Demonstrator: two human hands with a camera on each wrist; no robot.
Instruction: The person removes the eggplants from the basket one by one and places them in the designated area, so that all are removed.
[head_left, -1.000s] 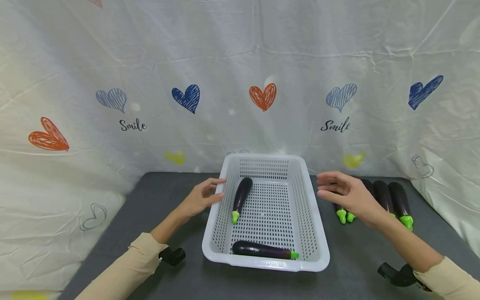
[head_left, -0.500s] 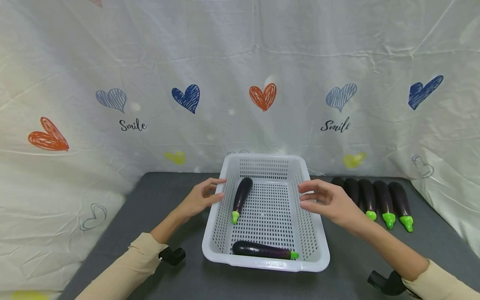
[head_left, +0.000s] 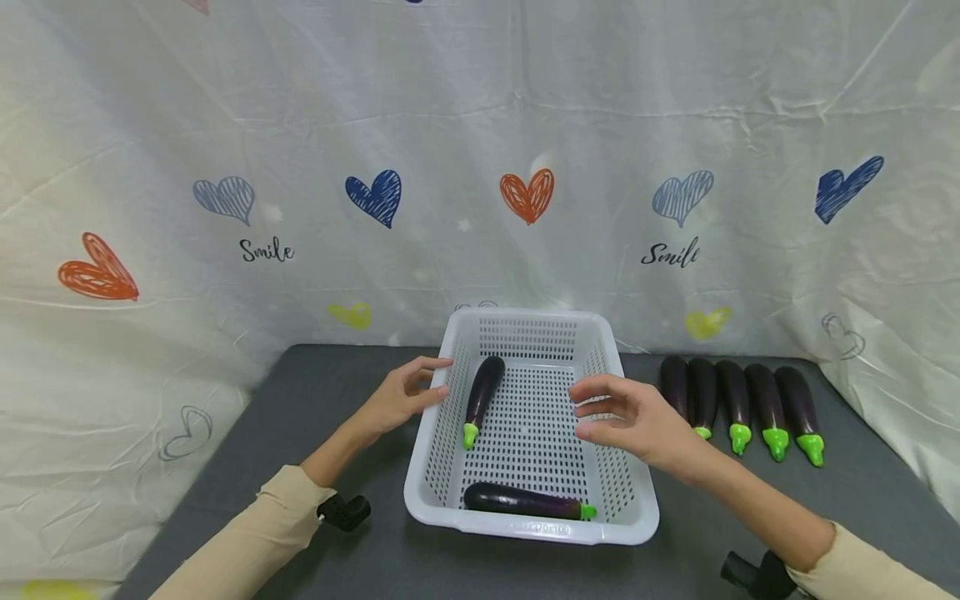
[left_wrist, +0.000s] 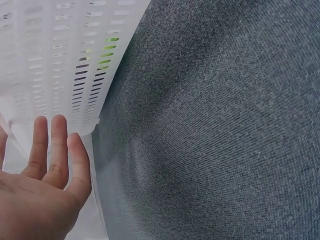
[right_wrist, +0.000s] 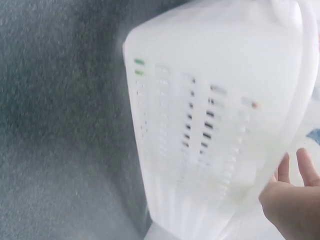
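Note:
A white perforated plastic basket (head_left: 525, 527) stands on the dark table. Inside it, one eggplant (head_left: 484, 396) lies lengthwise along the left wall, and another eggplant (head_left: 521, 501) lies crosswise at the near end. My left hand (head_left: 401, 395) is at the basket's left rim, fingers loosely extended; the left wrist view shows these fingers (left_wrist: 59, 150) alongside the outer wall, though contact is hard to tell. Over the right rim hangs my right hand (head_left: 637, 421), fingers slightly bent above the basket's interior with nothing between them.
To the right of the basket several more eggplants (head_left: 735, 400) lie side by side on the grey cloth-covered table (head_left: 352, 533). A white curtain (head_left: 450, 267) printed with hearts hangs behind the table's far edge.
My right hand has moved left, from beside the row of eggplants to over the basket's right side, uncovering the row. The left hand and both eggplants in the basket stay put.

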